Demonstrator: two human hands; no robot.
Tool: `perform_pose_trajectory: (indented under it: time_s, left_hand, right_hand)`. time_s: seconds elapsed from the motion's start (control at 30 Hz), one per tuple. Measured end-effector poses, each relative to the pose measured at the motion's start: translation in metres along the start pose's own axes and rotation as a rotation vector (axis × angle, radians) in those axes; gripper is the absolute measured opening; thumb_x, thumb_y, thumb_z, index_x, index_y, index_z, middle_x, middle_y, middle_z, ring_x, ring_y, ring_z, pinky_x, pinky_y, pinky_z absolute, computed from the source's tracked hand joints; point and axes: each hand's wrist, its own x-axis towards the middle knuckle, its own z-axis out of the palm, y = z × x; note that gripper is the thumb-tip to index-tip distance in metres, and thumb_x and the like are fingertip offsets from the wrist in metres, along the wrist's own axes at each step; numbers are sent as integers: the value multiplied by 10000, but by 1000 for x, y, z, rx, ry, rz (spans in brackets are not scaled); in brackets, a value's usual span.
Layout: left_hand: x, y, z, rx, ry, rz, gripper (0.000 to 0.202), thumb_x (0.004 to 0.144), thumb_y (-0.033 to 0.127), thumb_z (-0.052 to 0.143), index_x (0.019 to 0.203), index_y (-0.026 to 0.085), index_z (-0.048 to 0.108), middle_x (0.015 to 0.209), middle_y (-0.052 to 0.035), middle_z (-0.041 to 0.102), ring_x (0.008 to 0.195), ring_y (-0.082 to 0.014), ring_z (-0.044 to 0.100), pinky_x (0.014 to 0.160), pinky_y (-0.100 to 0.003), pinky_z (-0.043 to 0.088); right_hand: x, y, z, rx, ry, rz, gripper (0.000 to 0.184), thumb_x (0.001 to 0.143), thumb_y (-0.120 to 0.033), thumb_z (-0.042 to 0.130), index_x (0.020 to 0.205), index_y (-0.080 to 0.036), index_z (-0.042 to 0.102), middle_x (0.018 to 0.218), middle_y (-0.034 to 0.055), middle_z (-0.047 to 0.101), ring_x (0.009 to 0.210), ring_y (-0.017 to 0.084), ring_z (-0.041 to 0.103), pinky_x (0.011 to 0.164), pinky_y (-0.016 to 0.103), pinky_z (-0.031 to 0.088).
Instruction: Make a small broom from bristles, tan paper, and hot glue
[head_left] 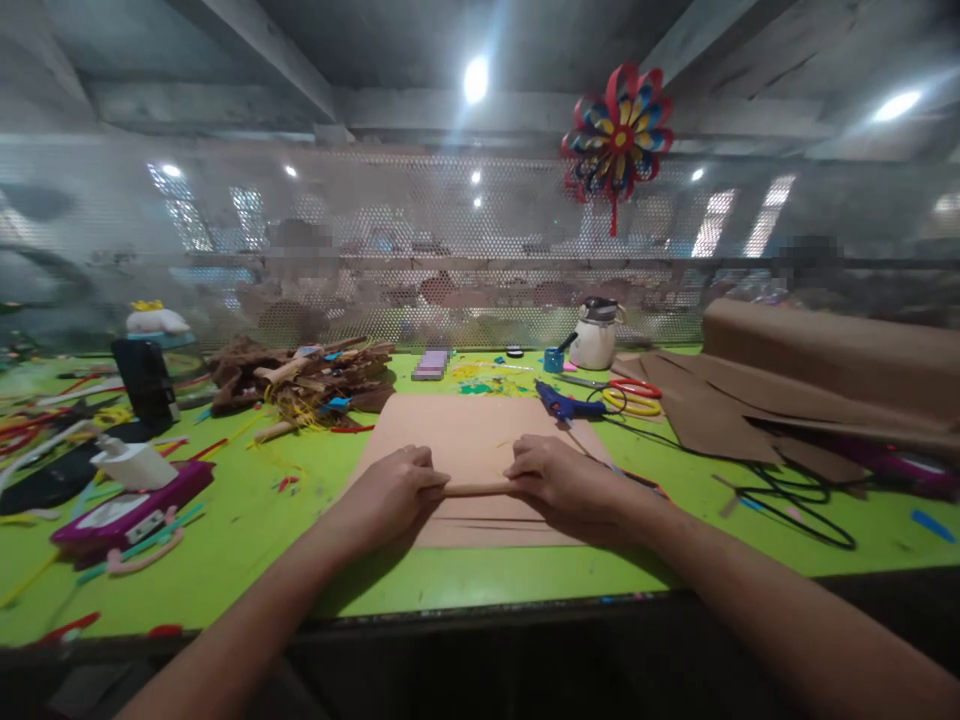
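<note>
A grey ceiling [420, 40] crossed by heavy beams [262, 45] spans the room. A bright lamp [476, 80] glares near the middle, and a second light [898, 105] shines at upper right. Behind the lime-green worktop [480, 580] stands a perforated screen [420, 215], with tall, bright windows [712, 222] showing through on both sides. Below the worktop's front edge, everything is dark.

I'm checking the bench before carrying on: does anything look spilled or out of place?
Yellow and green scraps lie strewn on the green table beyond the brown paper, like uncleared trimmings. A blue glue gun lies at the paper's far right corner, where it may crowd the right hand.
</note>
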Motion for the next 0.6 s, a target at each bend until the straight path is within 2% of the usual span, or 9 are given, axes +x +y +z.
perform_pose_trajectory:
  time_s: [0.27,0.43,0.6]
  left_hand:
    - [2,0,-5,-87,-57,-10,298,931,259,422,887,193,710,767,-47,512,662,-139,475,596,-248,339]
    - [3,6,-12,-94,-82,-19,300,925,238,410,835,168,688,776,-48,502,645,-131,457,582,-247,331]
    - [3,3,-8,-53,-70,-5,301,927,250,420,821,175,693,747,-39,489,648,-135,453,576,-253,314]
  right_hand:
    - [0,1,-4,-5,-45,-35,260,909,-221,515,681,-150,619,753,34,543,709,124,460,633,238,317]
    - [-3,1,-1,-62,7,-49,270,922,-230,486,682,-151,582,759,33,527,718,127,455,625,242,309]
    - [-4,1,-1,-161,-16,-133,266,910,-198,481,665,-157,576,732,33,527,730,140,456,640,257,311]
